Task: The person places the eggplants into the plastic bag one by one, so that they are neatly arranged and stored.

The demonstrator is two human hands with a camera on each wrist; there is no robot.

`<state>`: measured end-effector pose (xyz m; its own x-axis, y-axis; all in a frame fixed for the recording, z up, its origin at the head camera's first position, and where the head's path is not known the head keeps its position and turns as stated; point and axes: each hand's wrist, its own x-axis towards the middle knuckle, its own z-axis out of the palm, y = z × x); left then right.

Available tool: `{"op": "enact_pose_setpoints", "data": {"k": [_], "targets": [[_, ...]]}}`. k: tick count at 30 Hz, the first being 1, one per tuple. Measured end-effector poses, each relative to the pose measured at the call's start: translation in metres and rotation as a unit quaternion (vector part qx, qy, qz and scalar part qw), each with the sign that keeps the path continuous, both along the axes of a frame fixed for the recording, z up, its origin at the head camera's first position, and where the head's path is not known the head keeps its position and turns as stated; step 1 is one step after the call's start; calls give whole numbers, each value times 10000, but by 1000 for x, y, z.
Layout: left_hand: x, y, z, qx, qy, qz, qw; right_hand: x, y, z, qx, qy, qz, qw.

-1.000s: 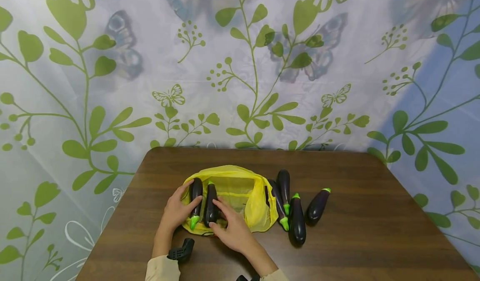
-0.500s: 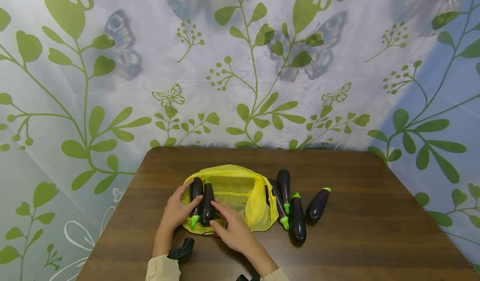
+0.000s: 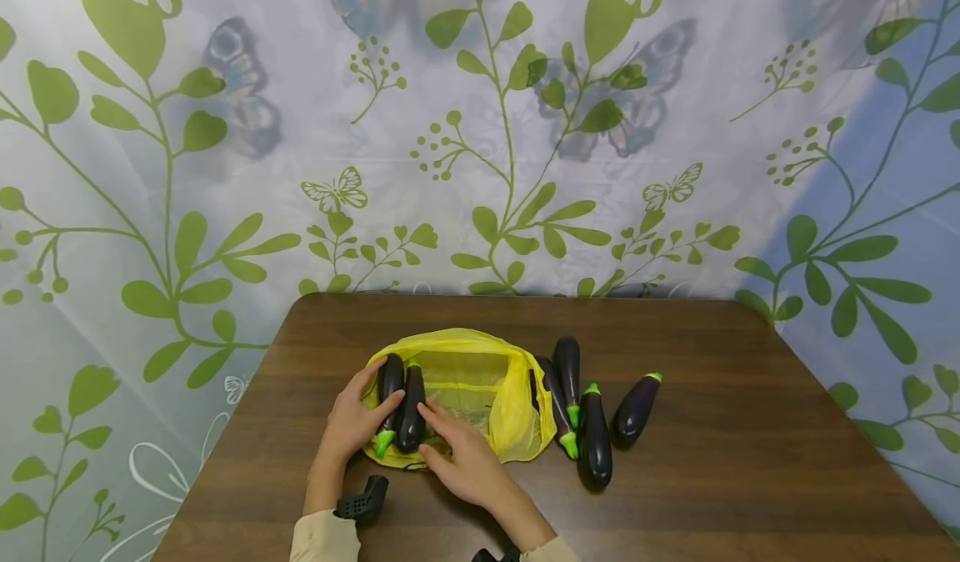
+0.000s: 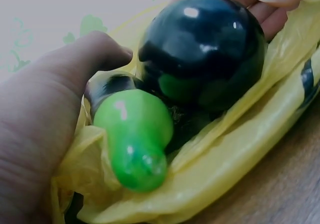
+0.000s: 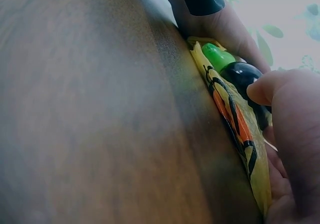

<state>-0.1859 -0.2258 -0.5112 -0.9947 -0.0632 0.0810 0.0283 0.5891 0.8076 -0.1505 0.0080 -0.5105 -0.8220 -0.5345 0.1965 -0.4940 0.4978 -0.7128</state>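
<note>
In the head view, an open yellow plastic bag (image 3: 459, 343) lies on the table with two dark eggplants inside its left part, side by side. My left hand (image 3: 352, 420) holds the left eggplant (image 3: 390, 376), its thumb across the skin and its fingers at the bag's left edge. That eggplant's green cap (image 4: 137, 134) points toward me in the left wrist view. Beside it lies the second eggplant (image 3: 411, 420), blunt end (image 4: 205, 44) toward me. My right hand (image 3: 465, 458) rests its extended fingers against that eggplant's right side, thumb near the blunt end.
Right of the bag, several more eggplants lie on the brown wooden table (image 3: 705, 462), among them one upright in view (image 3: 596, 441) and one farther right (image 3: 636, 410). A patterned cloth (image 3: 480, 128) hangs behind the table's back edge.
The second eggplant has shifted left, from beneath my right fingers to close beside the left eggplant. My right hand has edged slightly left; my left hand has stayed in place.
</note>
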Motion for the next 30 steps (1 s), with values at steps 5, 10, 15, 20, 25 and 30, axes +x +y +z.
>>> {"op": "enact_pose_setpoints", "data": {"k": [5,10,15,20,25,30], "targets": [[1,0,1,-6,49,-102,9999,1,0,2,169,79,121,9998],[0,0,2,-74,38,-139,9999,1,0,1,295,62,143,9994],[0,0,2,-134,62,-150,9998,0,-1,-1,222,78,105,9997],[-1,-1,0,-148,122,-164,9997,0,0,-3,114,32,26,9999],[-1,-1,-1,-160,106,-150,9997,-1,0,-4,-3,-12,-10,10000],[-1,0,-2,-151,102,-127,9998,0,2,-5,-231,-12,-62,9997]]}}
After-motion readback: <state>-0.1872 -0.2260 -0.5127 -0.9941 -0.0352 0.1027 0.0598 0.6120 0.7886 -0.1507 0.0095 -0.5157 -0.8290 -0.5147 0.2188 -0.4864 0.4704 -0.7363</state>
